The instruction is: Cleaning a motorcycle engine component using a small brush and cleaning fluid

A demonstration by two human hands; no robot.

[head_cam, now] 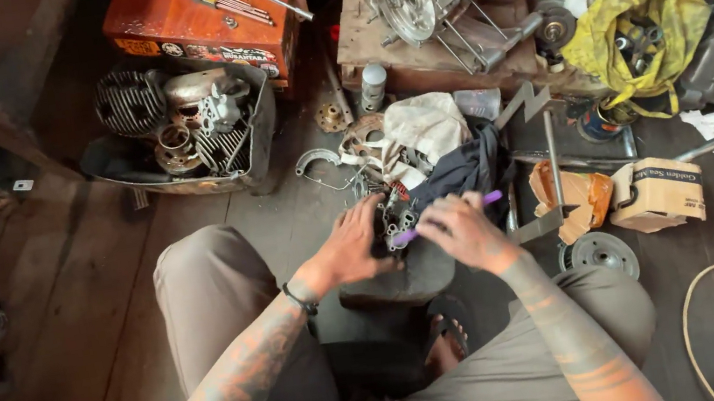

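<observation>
Here a purple-handled tool [449,217] is lying slantwise through the right hand [466,233], whose grip is closing narrowly around its handle; the working tip is hiding behind the fingers. Just beside it, the left hand [348,251] is pressing flat, fingers spread, on a small metal engine part [395,214], mostly covered by both hands and a dark rag [466,170].
</observation>
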